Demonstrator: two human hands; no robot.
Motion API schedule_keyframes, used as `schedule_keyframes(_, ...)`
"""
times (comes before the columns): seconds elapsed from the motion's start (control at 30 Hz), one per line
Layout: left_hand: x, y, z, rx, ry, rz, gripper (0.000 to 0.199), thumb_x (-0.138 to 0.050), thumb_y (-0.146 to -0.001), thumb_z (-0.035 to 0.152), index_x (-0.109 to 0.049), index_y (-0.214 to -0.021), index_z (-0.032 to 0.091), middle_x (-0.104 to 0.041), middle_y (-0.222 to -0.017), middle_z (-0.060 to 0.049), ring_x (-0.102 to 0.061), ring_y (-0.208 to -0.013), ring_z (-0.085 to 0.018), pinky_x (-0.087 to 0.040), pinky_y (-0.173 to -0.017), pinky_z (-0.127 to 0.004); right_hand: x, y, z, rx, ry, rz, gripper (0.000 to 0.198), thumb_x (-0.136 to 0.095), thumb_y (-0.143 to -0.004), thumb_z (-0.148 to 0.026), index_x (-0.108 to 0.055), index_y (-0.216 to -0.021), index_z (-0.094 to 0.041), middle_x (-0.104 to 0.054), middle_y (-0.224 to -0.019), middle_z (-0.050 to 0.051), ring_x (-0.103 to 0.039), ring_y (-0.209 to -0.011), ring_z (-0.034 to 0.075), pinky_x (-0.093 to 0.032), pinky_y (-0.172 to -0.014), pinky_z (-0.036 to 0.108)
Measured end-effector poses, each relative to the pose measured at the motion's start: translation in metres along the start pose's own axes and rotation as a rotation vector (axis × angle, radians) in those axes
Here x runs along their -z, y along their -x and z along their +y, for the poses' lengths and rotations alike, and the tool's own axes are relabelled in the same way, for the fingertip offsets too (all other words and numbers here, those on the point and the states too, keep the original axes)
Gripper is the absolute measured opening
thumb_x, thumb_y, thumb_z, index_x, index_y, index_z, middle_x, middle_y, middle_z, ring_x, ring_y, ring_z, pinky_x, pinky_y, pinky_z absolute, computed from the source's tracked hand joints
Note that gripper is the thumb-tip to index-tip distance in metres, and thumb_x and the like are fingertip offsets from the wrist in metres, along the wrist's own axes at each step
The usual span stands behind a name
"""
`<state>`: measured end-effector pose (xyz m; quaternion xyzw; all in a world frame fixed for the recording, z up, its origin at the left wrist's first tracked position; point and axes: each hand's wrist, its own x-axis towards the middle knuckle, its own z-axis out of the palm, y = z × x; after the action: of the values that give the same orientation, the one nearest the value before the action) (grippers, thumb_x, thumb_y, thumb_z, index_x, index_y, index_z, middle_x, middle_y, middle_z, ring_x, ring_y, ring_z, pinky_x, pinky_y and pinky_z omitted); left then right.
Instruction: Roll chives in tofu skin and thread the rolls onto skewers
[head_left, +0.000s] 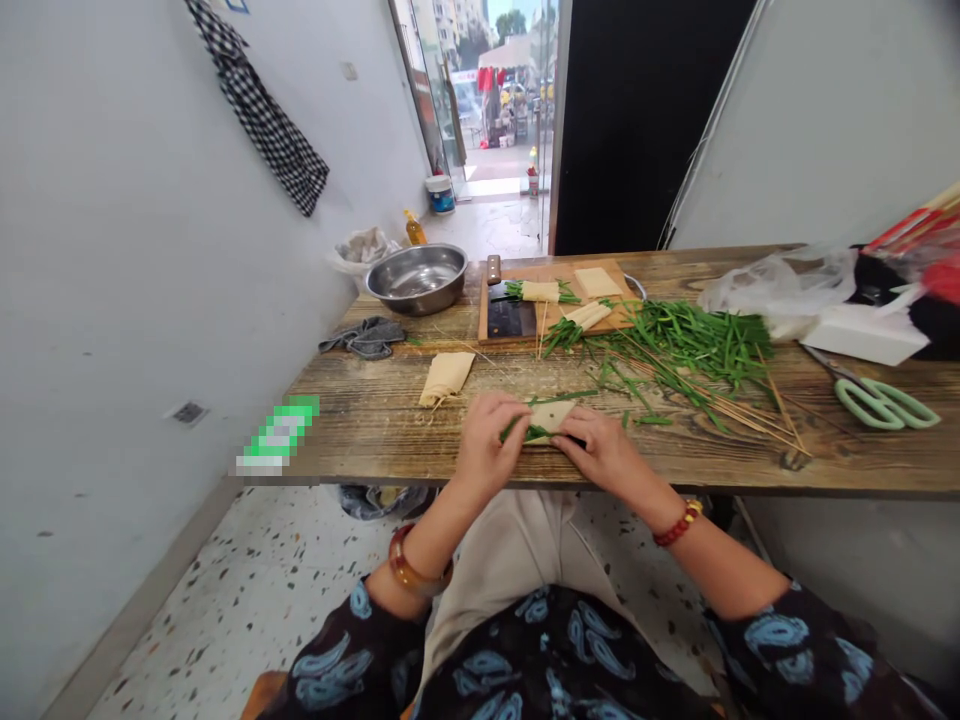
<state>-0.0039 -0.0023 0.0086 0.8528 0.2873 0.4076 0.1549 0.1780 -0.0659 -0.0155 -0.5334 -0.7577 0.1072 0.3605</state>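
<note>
My left hand [489, 440] and my right hand [600, 450] pinch opposite ends of a tofu skin sheet [553, 414] near the table's front edge. Green chives [535, 433] show within its fold, by my left fingers. Both hands are closed on the sheet; the fingertips are partly hidden. Left of it lies a folded stack of tofu skin [446, 378]. Beyond, on a cutting board [555, 271], are a tofu skin roll [541, 291] with chives sticking out and a second roll [591, 316]. A heap of loose chives [697, 340] spreads to the right.
A cleaver [511, 312] lies on the board's left side. Thin wooden skewers [727, 405] and green-handled scissors [885, 402] are at the right. A steel basin [420, 300] and a grey cloth [364, 337] sit at the left. A white box [862, 335] stands far right.
</note>
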Motion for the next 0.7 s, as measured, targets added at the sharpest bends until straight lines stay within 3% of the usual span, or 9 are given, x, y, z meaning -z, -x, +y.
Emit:
schedule_keyframes(0.13, -0.007, 0.008, 0.005, -0.200, -0.119, -0.235, 0.015, -0.050, -0.090, 0.021, -0.065, -0.093, 0.018, -0.066, -0.098, -0.007, -0.055, -0.094, -0.020, -0.043, -0.083, -0.036, 0.000, 0.000, 0.000, -0.027, -0.014, -0.020, 0.020, -0.052, -0.090, -0.018, -0.061, -0.072, -0.018, -0.059, -0.077, 0.005, -0.055, -0.077, 0.017, -0.043, -0.070, 0.030)
schedule_keyframes(0.3, -0.018, 0.010, -0.006, -0.155, -0.143, -0.262, 0.016, -0.048, -0.092, 0.022, -0.062, -0.086, 0.018, -0.067, -0.088, -0.005, -0.057, -0.090, -0.018, -0.042, -0.084, -0.035, 0.001, 0.001, 0.001, -0.034, -0.038, -0.025, 0.021, -0.054, -0.090, -0.019, -0.061, -0.070, -0.018, -0.059, -0.074, 0.004, -0.055, -0.074, 0.017, -0.043, -0.069, 0.030)
schedule_keyframes(0.6, -0.016, 0.010, -0.006, -0.156, -0.162, -0.356, 0.018, -0.043, -0.093, 0.023, -0.058, -0.084, 0.017, -0.063, -0.086, -0.007, -0.054, -0.083, -0.018, -0.041, -0.078, -0.033, 0.001, 0.002, 0.005, -0.058, -0.119, -0.013, 0.021, -0.053, -0.090, -0.024, -0.067, -0.075, -0.019, -0.064, -0.078, 0.005, -0.059, -0.078, 0.018, -0.046, -0.072, 0.032)
schedule_keyframes(0.7, -0.019, 0.008, -0.009, -0.104, -0.066, -0.365, 0.019, -0.044, -0.092, 0.020, -0.058, -0.080, 0.017, -0.062, -0.083, -0.006, -0.053, -0.081, -0.017, -0.042, -0.075, -0.030, 0.017, 0.002, 0.012, -0.145, -0.198, 0.092, 0.023, -0.049, -0.092, -0.027, -0.070, -0.087, -0.021, -0.069, -0.088, 0.006, -0.062, -0.084, 0.018, -0.048, -0.076, 0.032)
